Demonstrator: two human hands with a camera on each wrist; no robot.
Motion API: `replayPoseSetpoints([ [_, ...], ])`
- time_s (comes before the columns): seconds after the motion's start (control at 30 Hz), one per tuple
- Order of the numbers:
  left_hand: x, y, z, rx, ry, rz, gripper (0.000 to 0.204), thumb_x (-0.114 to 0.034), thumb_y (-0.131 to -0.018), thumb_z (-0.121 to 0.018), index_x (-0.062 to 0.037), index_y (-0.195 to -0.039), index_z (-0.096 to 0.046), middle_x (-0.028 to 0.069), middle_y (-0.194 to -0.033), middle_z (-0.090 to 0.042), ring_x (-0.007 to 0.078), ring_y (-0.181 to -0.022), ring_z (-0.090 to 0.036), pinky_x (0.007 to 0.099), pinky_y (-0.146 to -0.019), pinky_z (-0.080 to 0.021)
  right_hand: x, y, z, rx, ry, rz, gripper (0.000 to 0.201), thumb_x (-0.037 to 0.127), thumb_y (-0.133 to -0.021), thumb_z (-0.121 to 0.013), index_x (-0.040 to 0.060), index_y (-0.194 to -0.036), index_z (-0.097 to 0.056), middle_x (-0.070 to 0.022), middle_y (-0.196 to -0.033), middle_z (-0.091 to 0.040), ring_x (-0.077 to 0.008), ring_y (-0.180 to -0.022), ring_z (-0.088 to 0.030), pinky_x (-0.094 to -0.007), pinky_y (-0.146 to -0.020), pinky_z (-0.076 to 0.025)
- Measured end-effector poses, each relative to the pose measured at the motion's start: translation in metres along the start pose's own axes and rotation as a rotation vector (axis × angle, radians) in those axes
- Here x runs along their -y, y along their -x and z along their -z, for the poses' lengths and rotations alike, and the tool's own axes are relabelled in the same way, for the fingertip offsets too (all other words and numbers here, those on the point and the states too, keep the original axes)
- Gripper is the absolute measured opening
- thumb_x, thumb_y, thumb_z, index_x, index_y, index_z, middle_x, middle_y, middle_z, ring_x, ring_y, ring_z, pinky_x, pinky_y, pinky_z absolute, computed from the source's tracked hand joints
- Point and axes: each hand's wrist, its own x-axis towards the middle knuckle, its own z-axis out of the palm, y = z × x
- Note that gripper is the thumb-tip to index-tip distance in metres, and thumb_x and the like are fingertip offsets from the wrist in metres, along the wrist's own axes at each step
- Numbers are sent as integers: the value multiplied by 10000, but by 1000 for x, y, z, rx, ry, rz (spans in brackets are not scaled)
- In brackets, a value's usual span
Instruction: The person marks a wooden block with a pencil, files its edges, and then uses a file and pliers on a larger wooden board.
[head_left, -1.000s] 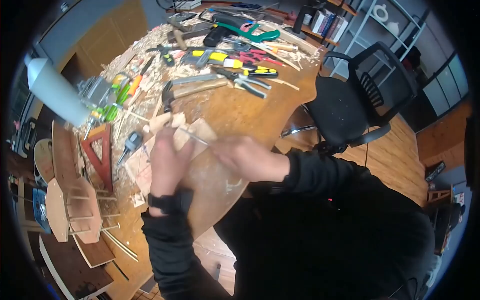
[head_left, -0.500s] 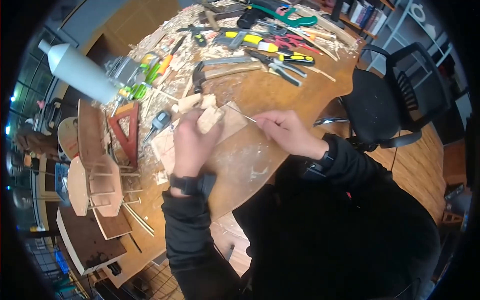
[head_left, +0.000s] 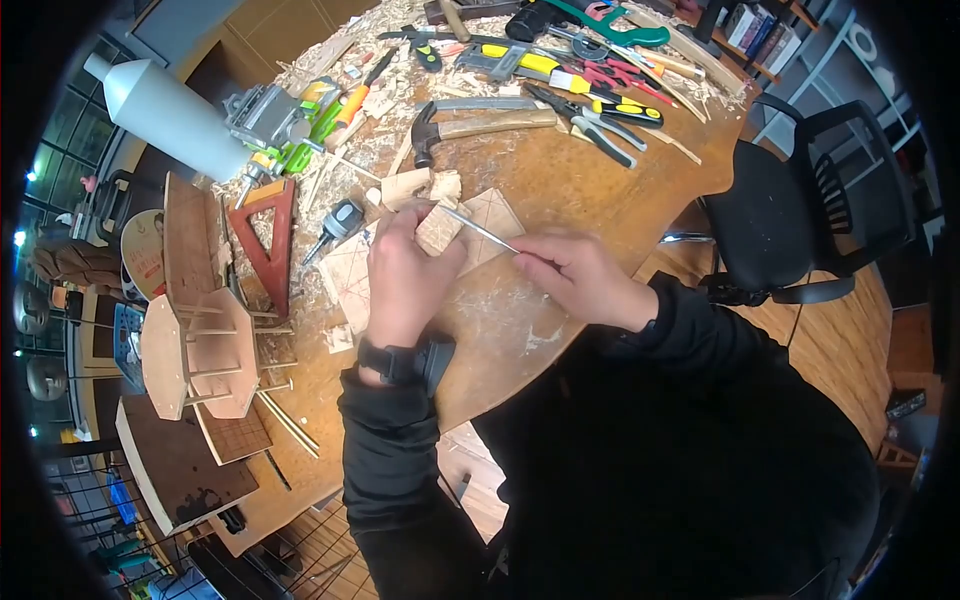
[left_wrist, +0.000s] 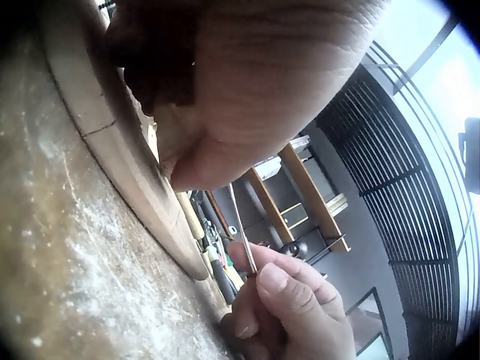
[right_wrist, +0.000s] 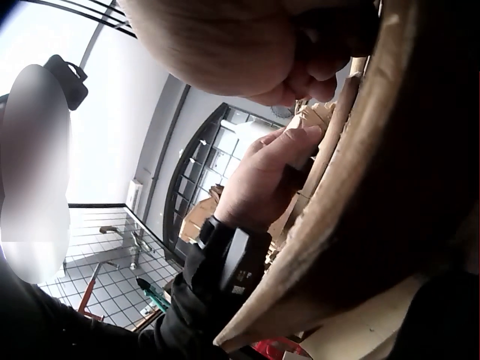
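My left hand (head_left: pixel 405 285) grips a small pale wood block (head_left: pixel 437 230) low over a flat wooden board (head_left: pixel 490 218) with pencil lines. Between the thumb and fingers of my right hand (head_left: pixel 582 278) is a slim tool with a thin metal shaft (head_left: pixel 480 229). Its far end lies right at the block's upper edge in the head view; the handle is hidden in the hand. From the left wrist, the shaft (left_wrist: pixel 241 225) shows rising out of the pinching right hand (left_wrist: pixel 300 304). The right wrist view shows the left thumb along the block (right_wrist: pixel 311 116).
Beyond the hands lie a claw hammer (head_left: pixel 480 126), pliers (head_left: pixel 590 128) and other tools among wood shavings. A small screwdriver-like tool (head_left: pixel 338 222) and a red triangle (head_left: pixel 268 245) are on the left, near an octagonal wooden frame (head_left: pixel 205 355). An office chair (head_left: pixel 780 210) stands at right.
The right hand first drew back to the right with the tool, away from the block, then came back so the shaft reaches the block again. The left hand keeps its grip; the head view has shifted.
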Motion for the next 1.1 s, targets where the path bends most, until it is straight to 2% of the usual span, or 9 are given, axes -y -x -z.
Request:
replayPoseSetpoints([
  [0.1, 4, -1, 1, 4, 8, -1, 430, -205, -800, -843, 12, -1158, -746, 279, -1117, -713, 428, -1027, -706, 451, -895, -569, 3, 0, -2, -4, 45, -2, 227, 80, -951, -696, 13, -1163, -742, -197, -904, -689, -390, -821, -674, -440, -723, -538],
  [0.17, 3, -1, 2, 0, 21, -24, 444, -205, -796, -837, 15, -1172, -758, 288, -1077, -721, 430, -1008, -708, 454, -880, -570, 3, 0, -3, -26, 47, 29, 239, 58, -950, -727, -4, -1181, -744, -164, -867, -688, -281, -709, -668, -361, -652, -514],
  [0.4, 2, 0, 1, 41, 98, 38, 437, -225, -794, -826, -11, -1170, -769, 258, -932, -740, 407, -874, -727, 452, -802, -576, 13, -1, -4, -33, 25, 34, 289, 55, -936, -727, -10, -1217, -729, -169, -871, -687, -287, -707, -669, -353, -648, -515],
  [0.47, 1, 0, 1, 45, 62, 63, 412, -231, -796, -826, -21, -1146, -776, 241, -889, -742, 395, -813, -727, 448, -774, -576, 20, -2, -3, -9, 42, 26, 282, 59, -939, -694, 4, -1215, -720, -211, -950, -706, -404, -842, -698, -447, -745, -567],
  [0.67, -1, -1, 3, 59, 56, 58, 388, -227, -804, -821, -12, -1123, -775, 232, -808, -726, 391, -772, -726, 449, -742, -571, 15, -2, -11, 17, 97, 58, 313, 44, -929, -690, -11, -1237, -701, -221, -975, -702, -420, -888, -694, -464, -781, -563],
  [0.77, -1, 0, 3, 75, 87, 85, 389, -220, -806, -819, -9, -1130, -773, 242, -816, -724, 397, -781, -726, 449, -738, -570, 18, -10, -11, -15, 123, 122, 302, 35, -941, -703, -44, -1233, -707, -195, -908, -697, -366, -794, -695, -417, -696, -548],
  [1.0, -2, -1, 5, 32, 50, -10, 425, -210, -812, -816, 4, -1174, -754, 262, -892, -731, 419, -815, -722, 458, -761, -571, 17, -9, -4, 78, 121, 67, 306, 40, -940, -700, -37, -1237, -709, -201, -925, -699, -373, -808, -697, -423, -717, -556],
  [1.07, -10, -3, 10, 179, 58, 218, 442, -206, -816, -815, 7, -1197, -745, 268, -945, -733, 437, -856, -717, 467, -788, -570, 16, -23, -5, 75, 154, 126, 300, 37, -939, -702, -37, -1229, -715, -210, -924, -694, -381, -807, -696, -428, -720, -556],
  [1.1, -7, -3, 8, 180, 56, 216, 442, -206, -816, -815, 7, -1197, -745, 268, -945, -733, 437, -856, -717, 467, -788, -570, 16, -22, -5, 72, 154, 125, 300, 37, -939, -702, -37, -1229, -715, -210, -924, -694, -381, -807, -696, -428, -720, -556],
])
